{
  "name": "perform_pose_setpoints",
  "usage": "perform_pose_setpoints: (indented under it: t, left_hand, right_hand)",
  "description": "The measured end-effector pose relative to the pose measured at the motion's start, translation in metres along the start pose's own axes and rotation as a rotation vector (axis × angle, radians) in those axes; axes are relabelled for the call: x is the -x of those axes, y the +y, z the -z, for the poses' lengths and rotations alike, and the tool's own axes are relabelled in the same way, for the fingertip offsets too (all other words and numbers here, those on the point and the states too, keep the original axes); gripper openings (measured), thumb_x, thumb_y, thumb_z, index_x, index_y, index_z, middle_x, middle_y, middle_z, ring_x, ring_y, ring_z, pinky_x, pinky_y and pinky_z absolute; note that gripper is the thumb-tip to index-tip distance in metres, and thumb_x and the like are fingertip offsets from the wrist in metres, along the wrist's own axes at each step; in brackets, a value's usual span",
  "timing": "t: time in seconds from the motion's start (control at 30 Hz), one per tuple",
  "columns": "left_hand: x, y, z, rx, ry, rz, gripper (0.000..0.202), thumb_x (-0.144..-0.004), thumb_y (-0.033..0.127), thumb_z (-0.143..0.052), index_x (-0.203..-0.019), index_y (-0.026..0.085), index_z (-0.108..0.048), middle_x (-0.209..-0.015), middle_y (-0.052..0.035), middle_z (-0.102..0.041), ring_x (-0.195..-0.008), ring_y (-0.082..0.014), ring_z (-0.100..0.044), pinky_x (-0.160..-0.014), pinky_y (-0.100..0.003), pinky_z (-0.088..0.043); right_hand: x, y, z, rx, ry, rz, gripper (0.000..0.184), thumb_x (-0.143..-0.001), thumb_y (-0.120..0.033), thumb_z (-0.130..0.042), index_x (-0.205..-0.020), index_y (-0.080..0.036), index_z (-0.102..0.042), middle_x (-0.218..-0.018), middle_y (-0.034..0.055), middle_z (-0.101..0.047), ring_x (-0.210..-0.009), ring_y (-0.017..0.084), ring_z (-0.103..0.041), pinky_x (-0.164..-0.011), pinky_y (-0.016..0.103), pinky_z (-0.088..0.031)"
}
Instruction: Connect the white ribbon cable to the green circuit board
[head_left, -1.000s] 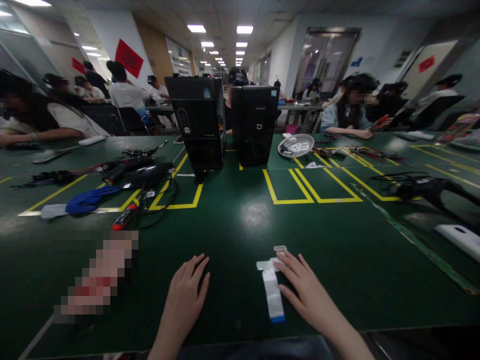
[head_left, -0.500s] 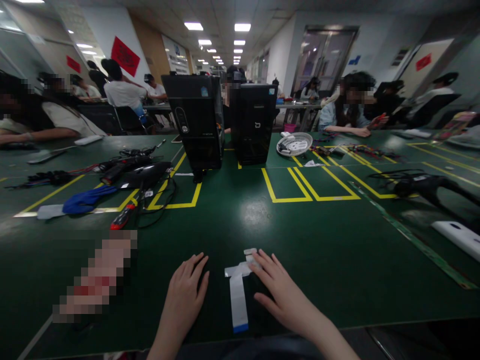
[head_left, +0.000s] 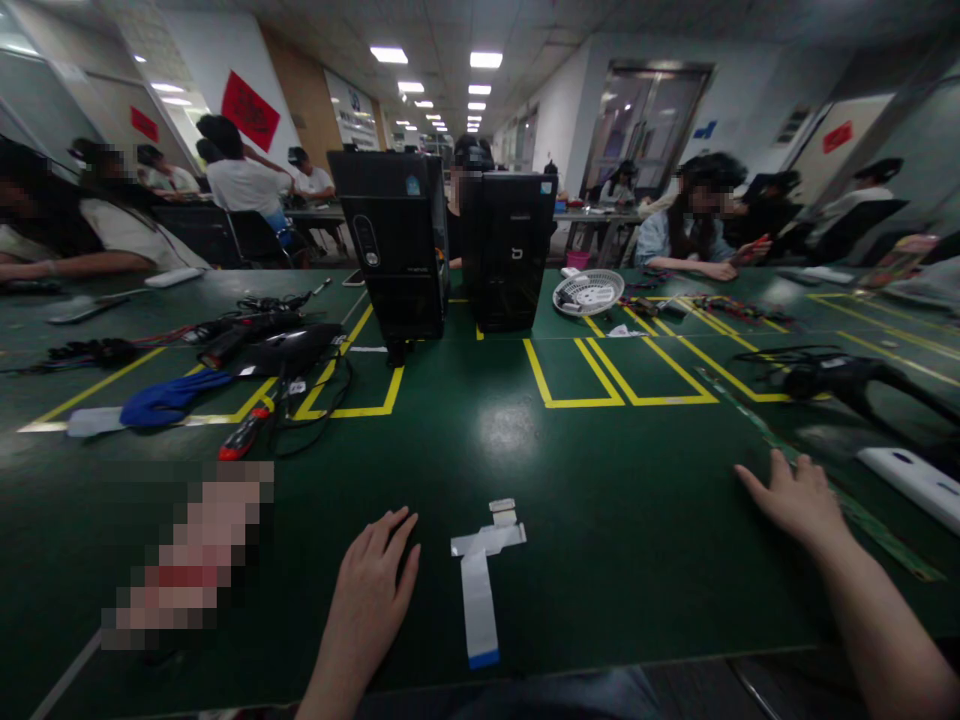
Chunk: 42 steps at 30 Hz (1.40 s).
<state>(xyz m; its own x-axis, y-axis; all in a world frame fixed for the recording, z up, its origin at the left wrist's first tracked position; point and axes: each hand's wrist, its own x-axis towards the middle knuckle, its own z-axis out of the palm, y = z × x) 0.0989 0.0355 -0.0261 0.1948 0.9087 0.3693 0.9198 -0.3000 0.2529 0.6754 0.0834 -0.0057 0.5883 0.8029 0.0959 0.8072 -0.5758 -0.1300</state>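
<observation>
On the green table, my left hand lies flat and open, with nothing in it. To its right, apart from the fingers, is a white flat ribbon cable with a blue end, crossed by a shorter white piece. Far over to the right, my right hand is open with its thumb spread. Its fingers reach the long, narrow green strip, which looks like a circuit board. Whether they touch the strip I cannot tell. Part of the strip is hidden behind the hand.
Two black computer towers stand at the back centre. A red-handled tool, a blue cloth-like item and dark cables lie left. At right are a white basket, a black bracket-like part and a white device. People sit beyond.
My right hand has left the ribbon cable and moved far right to the green strip. The whole ribbon cable now shows. My left hand has stayed in place.
</observation>
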Motion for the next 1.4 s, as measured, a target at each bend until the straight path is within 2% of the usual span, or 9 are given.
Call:
perform_pose_setpoints:
  t: [0.13,0.27,0.4,0.57,0.77,0.9,1.0,1.1,1.4]
  left_hand:
    - [0.000,0.001,0.000,-0.007,0.002,-0.003,0.039,-0.096,0.033,-0.041,-0.127,0.019,-0.060,-0.129,-0.0109,-0.061,-0.119,-0.0292,-0.055,-0.101,-0.050,-0.044]
    - [0.001,0.001,0.000,-0.016,-0.008,0.002,0.039,-0.095,0.033,-0.041,-0.127,0.018,-0.060,-0.129,-0.0118,-0.060,-0.119,-0.0304,-0.055,-0.101,-0.051,-0.044]
    - [0.001,0.000,0.000,-0.006,-0.012,0.002,0.039,-0.095,0.033,-0.042,-0.127,0.018,-0.060,-0.129,-0.0120,-0.060,-0.119,-0.0307,-0.055,-0.100,-0.052,-0.044]
    - [0.001,0.000,0.000,-0.014,-0.012,-0.005,0.039,-0.096,0.032,-0.042,-0.127,0.017,-0.059,-0.129,-0.0120,-0.060,-0.119,-0.0303,-0.055,-0.101,-0.051,-0.044]
    - [0.000,0.001,0.001,-0.024,-0.009,-0.009,0.039,-0.095,0.031,-0.042,-0.126,0.015,-0.060,-0.129,-0.0127,-0.060,-0.119,-0.0308,-0.056,-0.100,-0.051,-0.045]
    - [0.000,0.000,0.000,-0.022,-0.001,-0.021,0.039,-0.095,0.031,-0.042,-0.126,0.015,-0.061,-0.128,-0.0127,-0.061,-0.119,-0.0302,-0.056,-0.101,-0.051,-0.044]
    - [0.000,0.000,-0.001,-0.021,0.004,-0.020,0.039,-0.095,0.032,-0.043,-0.126,0.016,-0.060,-0.129,-0.0125,-0.060,-0.119,-0.0305,-0.056,-0.100,-0.051,-0.045]
    - [0.000,0.000,-0.001,-0.020,0.005,-0.017,0.039,-0.095,0.032,-0.043,-0.127,0.016,-0.060,-0.129,-0.0122,-0.060,-0.119,-0.0307,-0.055,-0.100,-0.052,-0.045]
    - [0.000,0.001,0.001,-0.031,0.001,-0.027,0.039,-0.096,0.031,-0.042,-0.126,0.014,-0.060,-0.127,-0.0136,-0.061,-0.118,-0.0309,-0.056,-0.099,-0.051,-0.046]
  right_hand:
    - [0.001,0.017,-0.005,0.010,-0.009,-0.085,0.085,-0.089,-0.059,-0.020,-0.144,0.004,-0.032,-0.147,0.0347,-0.028,-0.138,0.044,-0.028,-0.107,0.056,-0.027]
    - [0.002,0.023,-0.008,0.019,-0.021,-0.061,0.086,-0.088,-0.060,-0.017,-0.143,0.005,-0.031,-0.145,0.0326,-0.033,-0.135,0.043,-0.032,-0.108,0.052,-0.028]
    - [0.002,0.027,-0.002,0.016,-0.055,-0.026,0.086,-0.087,-0.060,-0.022,-0.142,0.005,-0.031,-0.138,0.0335,-0.040,-0.129,0.043,-0.040,-0.106,0.049,-0.031]
    - [0.009,0.044,0.006,-0.033,-0.124,0.063,0.078,-0.084,-0.057,-0.027,-0.139,-0.004,-0.042,-0.130,0.0280,-0.045,-0.122,0.038,-0.048,-0.104,0.042,-0.035]
    - [0.011,0.074,0.000,-0.162,-0.051,0.172,0.065,-0.076,-0.055,-0.036,-0.121,-0.015,-0.063,-0.114,0.0192,-0.055,-0.103,0.032,-0.059,-0.095,0.041,-0.045]
    - [0.013,0.074,-0.004,-0.177,0.008,0.264,0.062,-0.074,-0.056,-0.041,-0.115,-0.016,-0.067,-0.107,0.0186,-0.057,-0.099,0.033,-0.061,-0.092,0.045,-0.047]
    - [0.017,0.058,-0.005,-0.183,0.029,0.382,0.059,-0.078,-0.056,-0.041,-0.113,-0.016,-0.068,-0.106,0.0183,-0.058,-0.099,0.031,-0.061,-0.091,0.044,-0.048]
    - [0.023,0.028,-0.007,-0.194,0.026,0.527,0.059,-0.083,-0.058,-0.040,-0.114,-0.017,-0.068,-0.109,0.0180,-0.058,-0.102,0.030,-0.061,-0.092,0.043,-0.048]
    - [0.066,-0.115,-0.008,-0.133,0.014,0.972,0.050,-0.095,-0.048,-0.039,-0.128,-0.017,-0.060,-0.118,0.0150,-0.059,-0.108,0.027,-0.057,-0.094,0.043,-0.049]
